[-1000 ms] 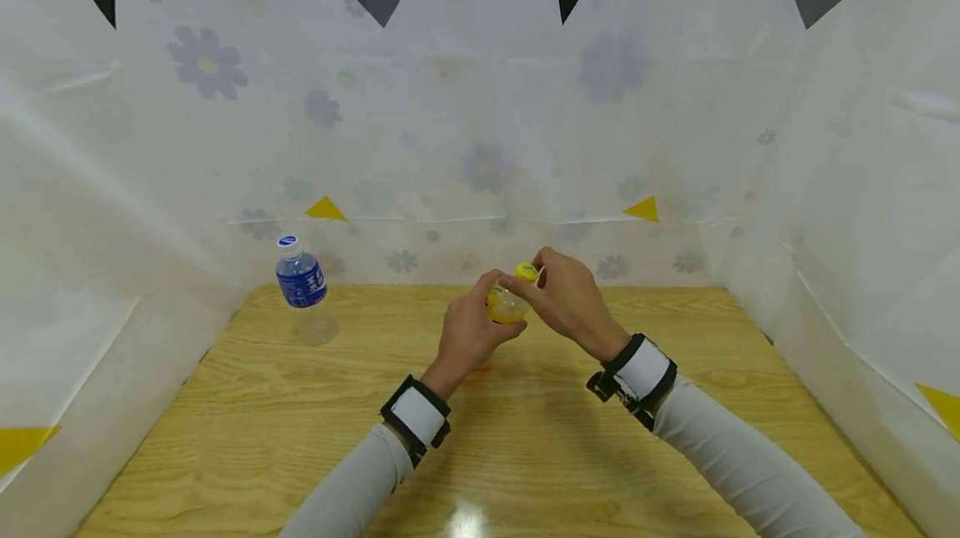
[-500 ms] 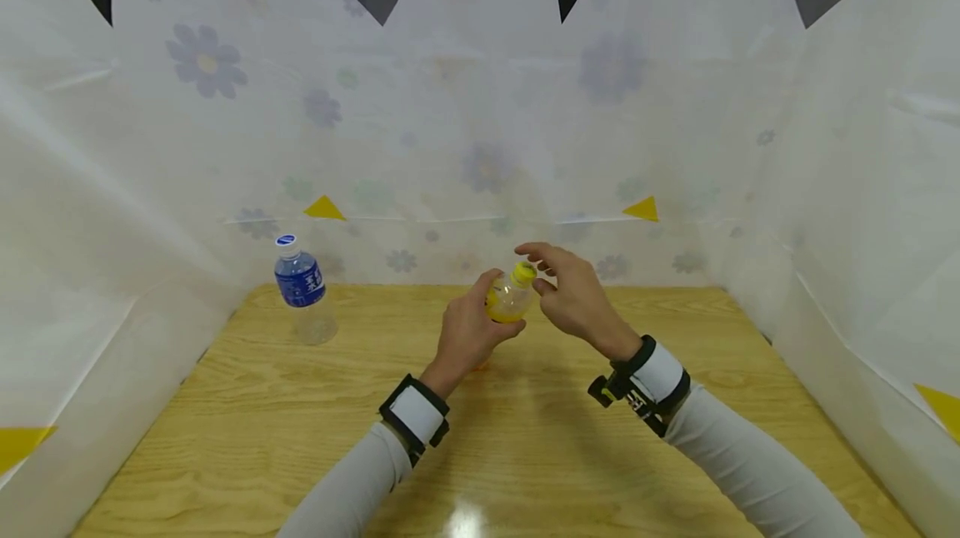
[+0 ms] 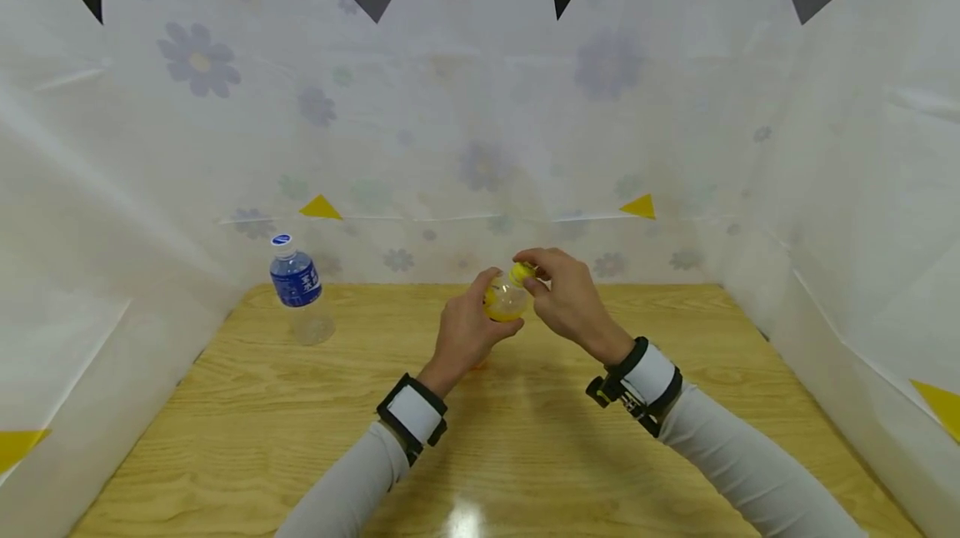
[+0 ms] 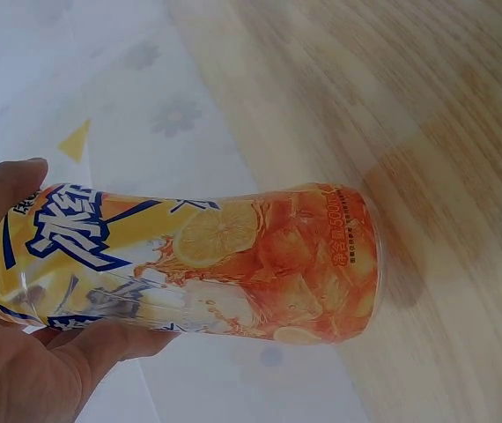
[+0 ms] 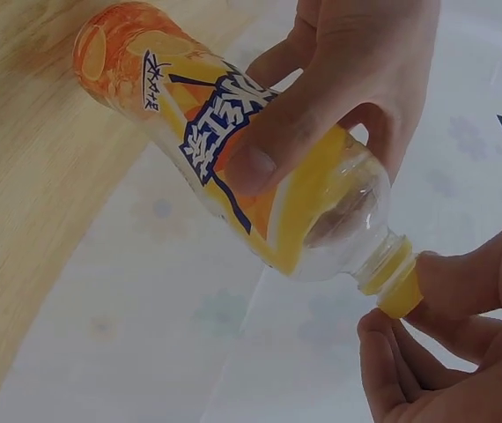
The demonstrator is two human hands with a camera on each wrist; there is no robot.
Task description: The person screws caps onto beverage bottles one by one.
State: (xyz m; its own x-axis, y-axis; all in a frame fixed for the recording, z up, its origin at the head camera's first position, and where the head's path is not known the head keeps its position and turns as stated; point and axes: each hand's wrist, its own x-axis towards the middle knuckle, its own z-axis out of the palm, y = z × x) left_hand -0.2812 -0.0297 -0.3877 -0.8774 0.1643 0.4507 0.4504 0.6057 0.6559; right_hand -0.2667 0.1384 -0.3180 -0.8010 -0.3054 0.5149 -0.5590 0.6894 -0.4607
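Observation:
My left hand [image 3: 467, 330] grips the upper part of a clear bottle [image 3: 507, 302] with a yellow and orange label. In the left wrist view the bottle's orange lower label [image 4: 304, 264] shows, its base at or close to the table. My right hand [image 3: 572, 302] pinches the yellow cap [image 3: 522, 273] between thumb and fingers. The right wrist view has the cap [image 5: 401, 294] at the bottle's neck, with a yellow ring beneath it, the thumb on one side and curled fingers [image 5: 401, 361] on the other. Whether the cap is loose, I cannot tell.
A second clear bottle [image 3: 297, 281] with a blue label and white cap stands upright at the left back of the wooden table [image 3: 285, 430]. Behind the table hangs a pale flowered sheet [image 3: 420, 130] with black, grey and yellow triangles; similar sheeting borders both sides.
Half a second ago my right fingers were spread off the cap; now they have closed round it again. My left hand holds the bottle as before.

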